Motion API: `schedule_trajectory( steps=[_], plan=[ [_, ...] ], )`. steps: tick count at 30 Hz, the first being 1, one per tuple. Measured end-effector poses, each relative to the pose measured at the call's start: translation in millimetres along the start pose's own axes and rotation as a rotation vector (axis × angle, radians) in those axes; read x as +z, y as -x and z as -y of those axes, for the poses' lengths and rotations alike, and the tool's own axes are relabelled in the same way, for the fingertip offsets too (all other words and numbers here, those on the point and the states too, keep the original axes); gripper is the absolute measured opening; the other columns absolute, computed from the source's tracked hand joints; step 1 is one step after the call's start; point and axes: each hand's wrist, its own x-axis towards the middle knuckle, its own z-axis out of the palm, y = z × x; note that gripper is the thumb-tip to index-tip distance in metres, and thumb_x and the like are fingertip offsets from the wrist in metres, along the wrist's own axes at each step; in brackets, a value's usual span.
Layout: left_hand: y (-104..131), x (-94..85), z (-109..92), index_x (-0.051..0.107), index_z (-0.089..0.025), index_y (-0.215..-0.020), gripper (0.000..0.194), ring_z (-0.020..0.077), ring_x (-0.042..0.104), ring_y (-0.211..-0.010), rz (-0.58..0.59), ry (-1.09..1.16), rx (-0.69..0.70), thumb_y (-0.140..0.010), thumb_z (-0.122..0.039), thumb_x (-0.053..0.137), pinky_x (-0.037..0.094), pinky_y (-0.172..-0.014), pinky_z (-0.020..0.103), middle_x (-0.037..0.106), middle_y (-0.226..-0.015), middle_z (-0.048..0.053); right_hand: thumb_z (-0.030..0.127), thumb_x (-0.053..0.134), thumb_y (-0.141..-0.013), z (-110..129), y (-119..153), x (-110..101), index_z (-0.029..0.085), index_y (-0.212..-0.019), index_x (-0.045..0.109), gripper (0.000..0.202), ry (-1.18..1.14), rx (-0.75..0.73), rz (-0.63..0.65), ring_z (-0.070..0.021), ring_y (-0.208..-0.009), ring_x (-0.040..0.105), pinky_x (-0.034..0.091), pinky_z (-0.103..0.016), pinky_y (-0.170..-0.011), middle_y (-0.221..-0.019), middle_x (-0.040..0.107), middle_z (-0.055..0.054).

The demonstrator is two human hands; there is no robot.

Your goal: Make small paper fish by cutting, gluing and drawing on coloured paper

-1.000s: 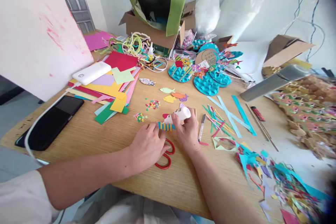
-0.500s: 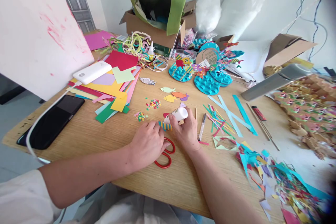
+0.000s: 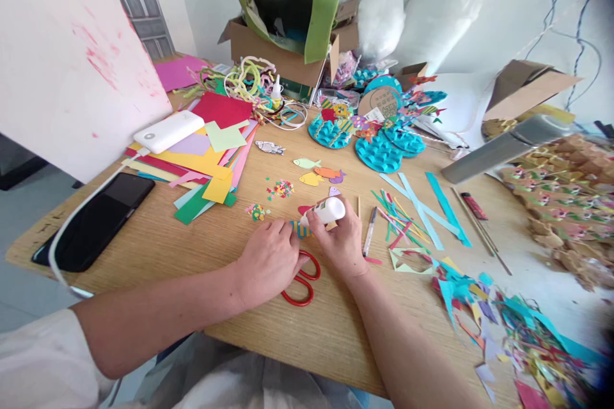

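Right fingers (image 3: 317,230) around white bottle (image 3: 328,211), contents unclear

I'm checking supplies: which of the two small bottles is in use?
The white bottle, tilted in the right hand. The other bottle, partly yellow, stands upright farther back with no hand on it.

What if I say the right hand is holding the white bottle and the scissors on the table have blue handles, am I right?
Nearly! The scissors have red handles, not blue; the head view shows it. The right hand is holding the white bottle.
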Motion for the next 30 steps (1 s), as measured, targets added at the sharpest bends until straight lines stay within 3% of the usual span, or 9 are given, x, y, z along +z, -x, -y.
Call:
schedule_trajectory(
  steps=[5, 12, 16, 30],
  plan=[
    [0.0, -1.0, -0.3, 0.069, -0.009, -0.089, 0.033, 0.0275, 0.058, -0.086, -0.018, -0.011, 0.005, -0.088, -0.041, 0.063, 0.045, -0.073, 0.040, 0.065, -0.086, 0.013, 0.032, 0.063, -0.082, 5.1, -2.0, -1.9, 0.024, -0.080, 0.048, 0.017, -0.029, -0.042, -0.060, -0.0143, -0.055, 0.052, 0.044, -0.027, -0.053, -0.068, 0.055, 0.002],
    [-0.5, 0.4, -0.1, 0.070, -0.008, -0.090, 0.034, 0.0271, 0.058, -0.086, -0.015, -0.002, -0.004, -0.088, -0.042, 0.063, 0.044, -0.073, 0.039, 0.066, -0.087, 0.014, 0.033, 0.063, -0.082, 2.5, -1.3, -0.5, 0.023, -0.079, 0.048, 0.018, -0.036, 0.011, 0.011, -0.0136, -0.055, 0.051, 0.043, -0.026, -0.054, -0.068, 0.056, 0.002],
    [-0.9, 0.4, -0.1, 0.069, -0.008, -0.089, 0.033, 0.0268, 0.058, -0.085, -0.007, -0.009, 0.007, -0.088, -0.041, 0.064, 0.044, -0.072, 0.039, 0.065, -0.085, 0.013, 0.034, 0.062, -0.081, 1.5, -1.1, 0.6, 0.023, -0.078, 0.048, 0.018, -0.029, 0.012, -0.040, -0.0132, -0.055, 0.051, 0.043, -0.026, -0.054, -0.067, 0.054, 0.003],
    [-0.3, 0.4, -0.2, 0.069, -0.008, -0.089, 0.032, 0.0272, 0.059, -0.086, -0.021, -0.001, -0.005, -0.087, -0.040, 0.066, 0.044, -0.073, 0.039, 0.065, -0.086, 0.014, 0.034, 0.063, -0.082, -3.5, 2.5, 4.6, 0.024, -0.079, 0.047, 0.019, -0.015, 0.011, -0.026, -0.0134, -0.055, 0.050, 0.042, -0.027, -0.054, -0.068, 0.055, 0.003]
  ],
)
